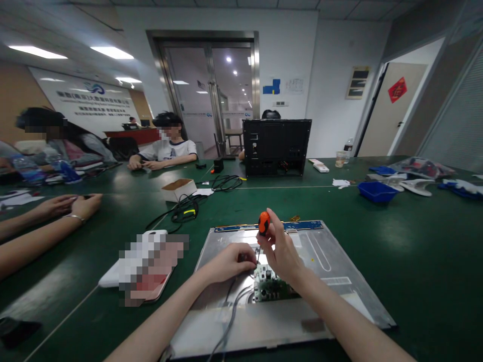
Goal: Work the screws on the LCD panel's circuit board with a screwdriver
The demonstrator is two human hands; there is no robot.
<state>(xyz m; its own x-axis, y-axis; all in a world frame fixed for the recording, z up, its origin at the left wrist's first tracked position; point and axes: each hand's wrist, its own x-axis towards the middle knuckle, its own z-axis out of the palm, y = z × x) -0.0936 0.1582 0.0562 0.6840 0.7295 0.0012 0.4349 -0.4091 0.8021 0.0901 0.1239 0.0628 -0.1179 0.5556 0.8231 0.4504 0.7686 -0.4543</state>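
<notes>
My right hand [283,254] grips a small screwdriver [264,223] by its orange and black handle. The tool stands nearly upright, its shaft pointing down at the corner of a green circuit board [266,289]. Close to the shaft's lower end, my left hand [230,262] has its fingers curled and pinched together at the board's edge; what they hold, if anything, is hidden. Under both hands lies a silvery flat display panel [320,246], with a blue circuit strip [234,228] along its far edge. Grey cables [232,322] run from the board toward me.
Two phones [162,281] lie left of the panel. Beyond are black cables [184,208], an open cardboard box [178,190] and an upright black monitor [277,147]. A blue tray [377,191] sits at right. Another person's hands [81,206] rest at left; other people sit farther back.
</notes>
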